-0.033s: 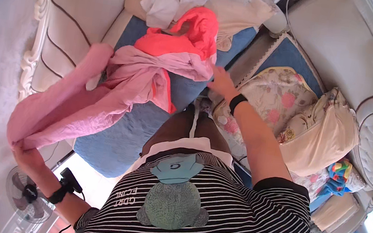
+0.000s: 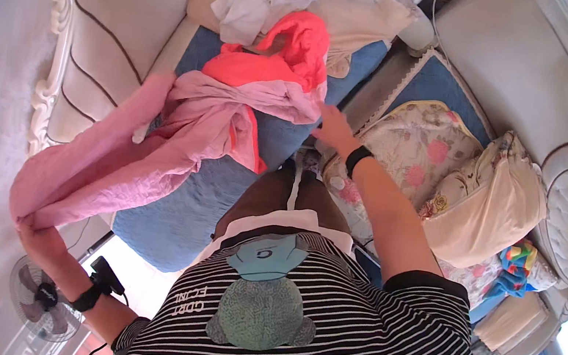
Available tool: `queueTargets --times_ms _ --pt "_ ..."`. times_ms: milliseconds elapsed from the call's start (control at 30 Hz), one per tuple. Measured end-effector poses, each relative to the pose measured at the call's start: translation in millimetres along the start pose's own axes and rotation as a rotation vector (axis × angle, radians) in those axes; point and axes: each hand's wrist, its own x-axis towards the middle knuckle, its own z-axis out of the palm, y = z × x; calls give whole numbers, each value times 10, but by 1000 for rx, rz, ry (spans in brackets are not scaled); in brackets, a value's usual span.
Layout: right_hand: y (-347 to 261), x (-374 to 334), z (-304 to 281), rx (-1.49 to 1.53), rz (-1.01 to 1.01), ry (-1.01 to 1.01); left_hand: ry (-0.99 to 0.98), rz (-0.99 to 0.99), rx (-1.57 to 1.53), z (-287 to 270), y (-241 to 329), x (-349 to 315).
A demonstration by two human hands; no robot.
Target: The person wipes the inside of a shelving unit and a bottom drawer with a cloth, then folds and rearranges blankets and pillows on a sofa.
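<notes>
Pink cloth stretches between the hands, partly spread; its red part lies bunched, not yet flat — ahead of the right hand, whose grip is unclear. Cloth hides the left hand's grip.

I watch the left of two fisheye cameras on the wearer's head look steeply down: the striped shirt fills the near foreground, the blue cover lies farther off, edges bowing toward the dark round rim.

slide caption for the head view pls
Left hand tucked into pink cloth, right hand at its far edge
</notes>
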Motion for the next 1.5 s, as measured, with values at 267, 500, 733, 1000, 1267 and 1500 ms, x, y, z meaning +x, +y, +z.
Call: queueTargets --times_ms 267,500,733,1000,1267,1500 --pt "-368 -464 945 193 -41 -395 49 -370 -596 -31 557 122" --pt "-967 -492 1609 450 110 -707 159 -421 -678 -245 772 202" --pt "-1368 -349 1578 1404 660 -455 443 -29 -195 -1204 898 -62" --pt "-2397 -96 1689 2064 517 -147 508 439 338 -3615 -159 -72" --pt "-3434 -172 1208 2396 47 -308 616 161 516 -4348 -1277 -683" --pt "-3851 -460 199 2202 -449 -370 371 -327 486 -4941 -2832 -1346"
